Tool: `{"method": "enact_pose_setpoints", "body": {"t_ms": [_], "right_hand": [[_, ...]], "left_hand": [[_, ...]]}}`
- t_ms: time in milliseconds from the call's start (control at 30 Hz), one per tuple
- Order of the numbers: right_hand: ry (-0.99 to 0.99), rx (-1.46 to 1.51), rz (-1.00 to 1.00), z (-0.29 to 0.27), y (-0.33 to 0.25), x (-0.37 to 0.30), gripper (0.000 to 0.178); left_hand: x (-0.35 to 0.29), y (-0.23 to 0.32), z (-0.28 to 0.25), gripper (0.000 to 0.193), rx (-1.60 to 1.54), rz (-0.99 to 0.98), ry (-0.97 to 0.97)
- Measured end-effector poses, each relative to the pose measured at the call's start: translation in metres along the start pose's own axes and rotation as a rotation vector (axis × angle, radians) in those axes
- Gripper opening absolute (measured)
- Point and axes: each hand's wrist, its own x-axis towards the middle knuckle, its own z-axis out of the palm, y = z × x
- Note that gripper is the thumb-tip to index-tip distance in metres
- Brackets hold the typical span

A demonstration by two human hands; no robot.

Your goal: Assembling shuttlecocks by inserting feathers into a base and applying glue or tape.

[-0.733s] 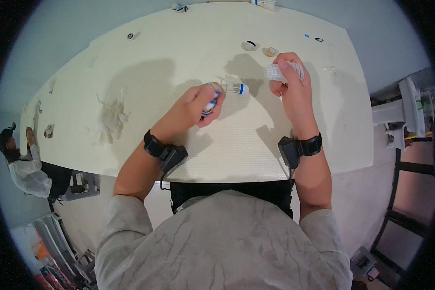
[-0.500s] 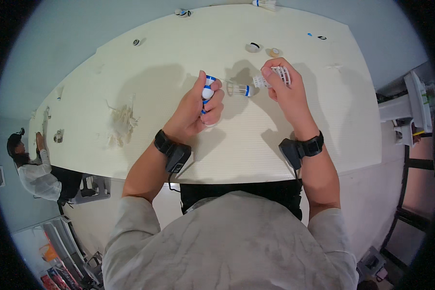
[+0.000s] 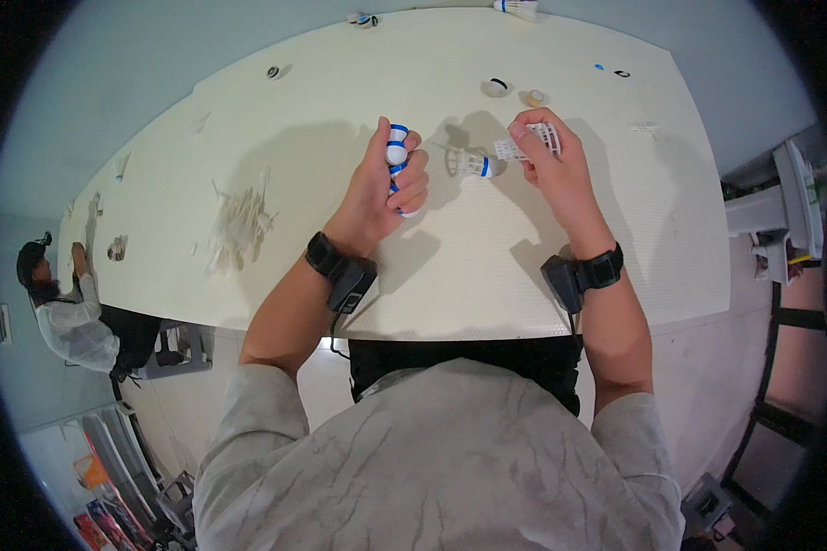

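Now our left hand [image 3: 383, 188] grips stacked blue-banded shuttlecock corks [image 3: 396, 151]; right hand [image 3: 549, 161] pinches a shuttlecock skirt [image 3: 528, 142], feather pile [image 3: 239, 223] already stripped.

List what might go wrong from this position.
The left hand grips several stacked shuttlecock corks; one may slip out and roll across the table. The right hand pinches a feathered shuttlecock at its skirt, which may crush. Another shuttlecock between the hands could get knocked away.
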Motion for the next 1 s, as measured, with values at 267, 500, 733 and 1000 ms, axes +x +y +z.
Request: {"method": "enact_pose_setpoints", "body": {"t_ms": [267, 500, 733, 1000], "right_hand": [[-0.031, -0.027, -0.012, 0.002, 0.008, 0.002, 0.021], [-0.029, -0.035, -0.023, -0.001, 0.010, 0.005, 0.022], [-0.028, -0.039, -0.027, -0.001, 0.013, 0.005, 0.024], [-0.039, -0.083, -0.030, 0.001, 0.014, 0.004, 0.023]], "left_hand": [[0.004, 0.003, -0.011, 0.046, -0.013, 0.026, -0.070], [0.006, 0.008, -0.015, 0.047, -0.009, 0.033, -0.115], [0.003, 0.009, -0.001, 0.051, 0.140, 0.047, 0.011], [0.005, 0.008, -0.003, 0.047, 0.194, 0.103, 0.077]]}}
